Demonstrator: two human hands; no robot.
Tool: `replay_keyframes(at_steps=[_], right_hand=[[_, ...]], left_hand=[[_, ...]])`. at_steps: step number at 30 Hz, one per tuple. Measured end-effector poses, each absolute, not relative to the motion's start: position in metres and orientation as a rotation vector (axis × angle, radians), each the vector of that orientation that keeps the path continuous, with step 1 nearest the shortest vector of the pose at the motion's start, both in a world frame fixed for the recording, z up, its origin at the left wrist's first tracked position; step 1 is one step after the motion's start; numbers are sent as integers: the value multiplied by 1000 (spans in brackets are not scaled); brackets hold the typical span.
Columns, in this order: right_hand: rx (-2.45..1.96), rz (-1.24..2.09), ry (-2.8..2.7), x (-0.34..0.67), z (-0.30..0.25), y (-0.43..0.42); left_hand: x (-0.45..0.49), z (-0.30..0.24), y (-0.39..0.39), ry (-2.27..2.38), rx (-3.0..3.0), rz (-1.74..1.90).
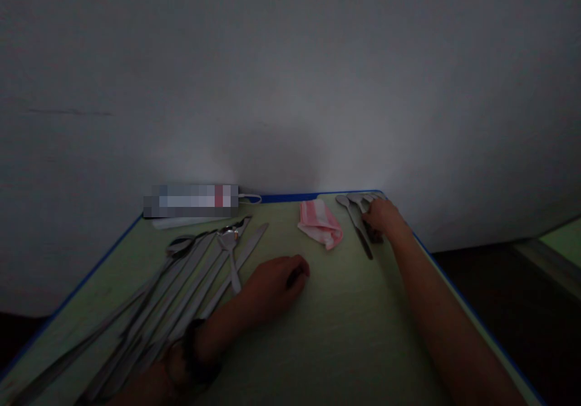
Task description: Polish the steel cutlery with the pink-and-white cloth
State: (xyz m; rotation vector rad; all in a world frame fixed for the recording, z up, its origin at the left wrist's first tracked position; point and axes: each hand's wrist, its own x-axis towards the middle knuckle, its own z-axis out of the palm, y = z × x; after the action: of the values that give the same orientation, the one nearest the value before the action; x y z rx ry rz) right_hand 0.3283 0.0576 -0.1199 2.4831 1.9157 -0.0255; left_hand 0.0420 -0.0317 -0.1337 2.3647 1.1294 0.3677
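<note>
Fingers (373,210) of the right hand (384,217) lay spread over the handles of a small cluster of dull grey metal spoons (356,209) at the far right corner of the pale green table with a blue rim (345,333). The light was too dim to tell whether they had closed around a handle or only pressed on top. The spoons' bowls pointed toward the grey wall (290,79), and one longer handle (364,245) ran back toward the person.

The left hand (275,285) rested on the table near the middle. Its fingers (297,271) were curled under into a loose half fist, and nothing showed inside them. A dark band (193,357) circled that wrist. Just left of it lay a fanned heap of long steel knives and spoons (195,285), touching and overlapping one another, apart from the right-hand cluster.

Between the two groups, near the far edge, sat a folded pink-and-white striped cloth (320,224), touching neither hand. A blurred white object (190,203) lay against the wall.

As a judgement, the step in hand was at the spoon cluster, with the right hand on it and the left idle. Taking one spoon out of it would call for a pinch on a single handle, since the pieces lay close together.
</note>
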Motion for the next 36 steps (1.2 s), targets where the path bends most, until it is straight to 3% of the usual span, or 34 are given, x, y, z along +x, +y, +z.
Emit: replay_keyframes(at_steps=[15,22,28,36], right_hand=[[2545,-1,1889,316,-113,53],[2408,-4,2284,265,-92,41],[2109,-121,2641,216,-107,22],[2103,112,2682,186,-147,11]], left_hand=[[40,-118,-30,1084,2293,312],[12,-101,-9,1300,2297,332],[-24,-90,0,1879,2335,-112],[-28,-96,-8,1805,2336,-285]])
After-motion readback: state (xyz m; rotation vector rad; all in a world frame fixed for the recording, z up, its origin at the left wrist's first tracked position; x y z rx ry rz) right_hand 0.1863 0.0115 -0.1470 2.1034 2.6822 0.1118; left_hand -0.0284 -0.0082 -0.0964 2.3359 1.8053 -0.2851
